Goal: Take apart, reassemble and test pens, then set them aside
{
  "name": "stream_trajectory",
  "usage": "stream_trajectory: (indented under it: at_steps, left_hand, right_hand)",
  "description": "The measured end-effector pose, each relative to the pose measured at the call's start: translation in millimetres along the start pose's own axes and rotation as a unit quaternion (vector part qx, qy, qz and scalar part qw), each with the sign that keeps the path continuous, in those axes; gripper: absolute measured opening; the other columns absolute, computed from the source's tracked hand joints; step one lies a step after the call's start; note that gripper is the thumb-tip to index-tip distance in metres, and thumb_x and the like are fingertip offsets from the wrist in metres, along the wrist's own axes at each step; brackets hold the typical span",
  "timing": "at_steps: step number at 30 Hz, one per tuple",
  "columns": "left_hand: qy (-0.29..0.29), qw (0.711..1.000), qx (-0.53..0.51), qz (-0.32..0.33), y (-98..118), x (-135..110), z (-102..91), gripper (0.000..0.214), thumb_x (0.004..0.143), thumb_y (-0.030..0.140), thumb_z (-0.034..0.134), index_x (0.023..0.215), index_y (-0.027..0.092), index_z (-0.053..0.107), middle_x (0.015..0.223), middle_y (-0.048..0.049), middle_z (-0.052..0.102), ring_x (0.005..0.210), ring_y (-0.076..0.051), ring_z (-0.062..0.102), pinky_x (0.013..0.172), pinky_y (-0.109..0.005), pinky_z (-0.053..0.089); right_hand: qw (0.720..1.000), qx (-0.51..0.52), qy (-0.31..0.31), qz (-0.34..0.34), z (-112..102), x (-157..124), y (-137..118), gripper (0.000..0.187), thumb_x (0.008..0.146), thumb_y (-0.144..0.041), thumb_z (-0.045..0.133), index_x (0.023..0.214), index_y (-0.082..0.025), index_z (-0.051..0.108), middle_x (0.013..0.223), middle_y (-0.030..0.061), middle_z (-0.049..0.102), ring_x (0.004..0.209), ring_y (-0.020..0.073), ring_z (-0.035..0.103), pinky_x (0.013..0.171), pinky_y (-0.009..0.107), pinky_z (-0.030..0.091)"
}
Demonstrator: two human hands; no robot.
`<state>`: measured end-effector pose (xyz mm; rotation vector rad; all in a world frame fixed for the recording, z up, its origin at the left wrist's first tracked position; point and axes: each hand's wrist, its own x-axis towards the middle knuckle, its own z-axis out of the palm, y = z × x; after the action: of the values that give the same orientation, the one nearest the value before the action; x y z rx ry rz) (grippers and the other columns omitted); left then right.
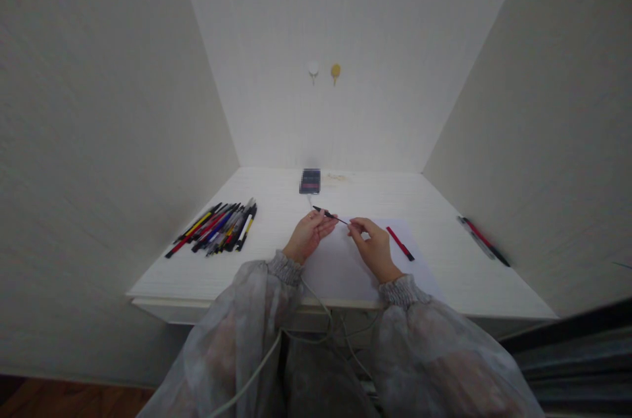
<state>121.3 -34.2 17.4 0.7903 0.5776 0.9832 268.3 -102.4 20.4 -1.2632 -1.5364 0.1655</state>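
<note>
Between my two hands stretches a black pen piece (323, 211) with a thin dark refill (342, 221) extending from it to the right. My left hand (306, 239) grips the black piece between thumb and fingers, palm partly turned up. The refill's right end is pinched by the thumb and fingertips of my right hand (374, 245). Both hands are above a white sheet of paper (340, 273). A red pen barrel (399, 243) with a dark end lies on the sheet just right of my right hand.
At the left lies a heap of pens (217, 228) in several colours. A couple of pens (486, 241) rest along the right wall. A phone (310, 181) lies at the back with a cable. Two hooks (336, 70) are on the back wall. White cables (257, 372) hang below the desk edge.
</note>
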Motion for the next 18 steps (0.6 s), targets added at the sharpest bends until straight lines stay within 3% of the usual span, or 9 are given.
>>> stream_trajectory:
  at_steps: [7, 18]
  left_hand:
    - [0.017, 1.000, 0.002, 0.004, 1.2, -1.3, 3.2, 0.013, 0.077, 0.025, 0.054, 0.075, 0.014, 0.048, 0.078, -0.0063, 0.064, 0.072, -0.010, 0.062, 0.071, -0.021, 0.048]
    - [-0.012, 1.000, 0.014, 0.013, 0.1, -2.0, 4.3, 0.017, 0.074, 0.024, 0.058, 0.073, 0.014, 0.044, 0.075, -0.0054, 0.064, 0.072, -0.012, 0.063, 0.065, -0.021, 0.049]
  right_hand:
    - [0.998, -0.025, -0.025, -0.060, -3.5, -0.6, -4.8, 0.015, 0.079, -0.024, 0.044, 0.082, -0.020, 0.058, 0.076, 0.0058, 0.061, 0.069, 0.0154, 0.055, 0.066, 0.029, 0.045]
    - [0.999, -0.021, -0.024, -0.008, 0.8, -2.2, -0.1, 0.017, 0.080, -0.028, 0.043, 0.083, -0.019, 0.057, 0.069, 0.0046, 0.060, 0.060, 0.0142, 0.056, 0.057, 0.027, 0.046]
